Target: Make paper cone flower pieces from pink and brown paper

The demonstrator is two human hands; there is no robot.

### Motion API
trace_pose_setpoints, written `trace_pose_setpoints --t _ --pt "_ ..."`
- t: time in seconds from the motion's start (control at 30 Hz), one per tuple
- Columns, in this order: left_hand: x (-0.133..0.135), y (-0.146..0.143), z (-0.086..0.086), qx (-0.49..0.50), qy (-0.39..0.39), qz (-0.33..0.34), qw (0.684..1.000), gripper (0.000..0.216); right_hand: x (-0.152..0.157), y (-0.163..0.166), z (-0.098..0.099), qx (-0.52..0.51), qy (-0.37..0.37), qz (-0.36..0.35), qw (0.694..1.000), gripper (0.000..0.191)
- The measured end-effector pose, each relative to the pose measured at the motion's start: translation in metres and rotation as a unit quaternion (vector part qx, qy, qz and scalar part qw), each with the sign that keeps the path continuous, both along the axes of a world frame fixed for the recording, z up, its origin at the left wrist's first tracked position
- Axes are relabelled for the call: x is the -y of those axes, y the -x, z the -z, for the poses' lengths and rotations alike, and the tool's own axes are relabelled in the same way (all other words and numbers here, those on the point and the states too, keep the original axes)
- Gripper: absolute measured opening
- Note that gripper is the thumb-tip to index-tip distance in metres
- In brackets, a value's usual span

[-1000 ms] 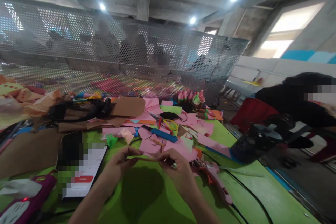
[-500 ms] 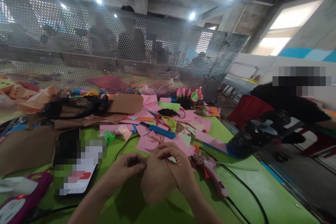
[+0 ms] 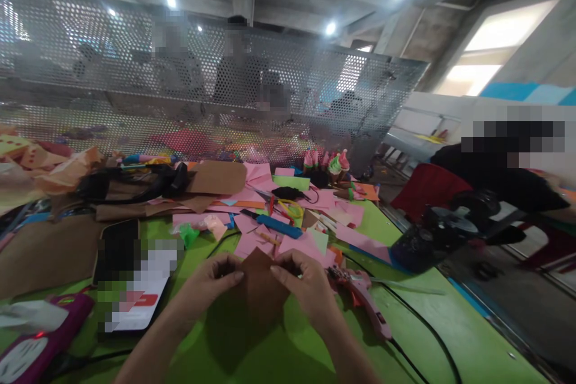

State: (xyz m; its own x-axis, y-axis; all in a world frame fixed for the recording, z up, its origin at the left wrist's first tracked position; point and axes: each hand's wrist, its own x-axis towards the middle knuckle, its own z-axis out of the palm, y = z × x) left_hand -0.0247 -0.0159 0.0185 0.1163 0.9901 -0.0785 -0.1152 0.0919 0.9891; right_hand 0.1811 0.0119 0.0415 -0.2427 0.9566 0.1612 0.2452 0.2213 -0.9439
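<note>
A piece of brown paper (image 3: 261, 291) is held up between my two hands over the green table. My left hand (image 3: 221, 276) pinches its left edge between thumb and fingers. On the opposite edge, the thumb and fingers of my right hand (image 3: 299, 275) are closed on the same paper, whose top rises to a point. Just right of my right hand lies a pink glue gun (image 3: 371, 306) with a black cord. Behind the paper are pink paper sheets (image 3: 306, 246) and a blue cutter-like tool (image 3: 279, 226).
Two phones, one dark (image 3: 117, 249) and one with a lit screen (image 3: 144, 291), lie left of my arms, near a purple power strip (image 3: 67, 318). Brown card (image 3: 54, 252) and paper cones (image 3: 338, 165) are farther off. A perforated metal screen (image 3: 288, 84) stands behind. A person (image 3: 499, 174) sits at right.
The brown paper has turned in my hands; a pointed corner now faces up and its darker face shows. My right hand has lowered slightly and both hands grip opposite edges.
</note>
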Motion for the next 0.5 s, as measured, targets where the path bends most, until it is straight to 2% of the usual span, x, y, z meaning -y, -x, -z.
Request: trace_pose_setpoints --t 0.37,0.5 --pt "-0.0012 0.001 0.0054 -0.046 -0.016 0.016 0.999 0.021 -0.0021 -0.0031 0.0037 0.066 -0.042 0.008 0.997 0.028" --pt "-0.0009 0.0031 0.0051 -0.037 -0.011 0.004 0.999 0.02 -0.002 -0.0057 -0.0014 0.047 -0.063 0.023 0.997 0.033"
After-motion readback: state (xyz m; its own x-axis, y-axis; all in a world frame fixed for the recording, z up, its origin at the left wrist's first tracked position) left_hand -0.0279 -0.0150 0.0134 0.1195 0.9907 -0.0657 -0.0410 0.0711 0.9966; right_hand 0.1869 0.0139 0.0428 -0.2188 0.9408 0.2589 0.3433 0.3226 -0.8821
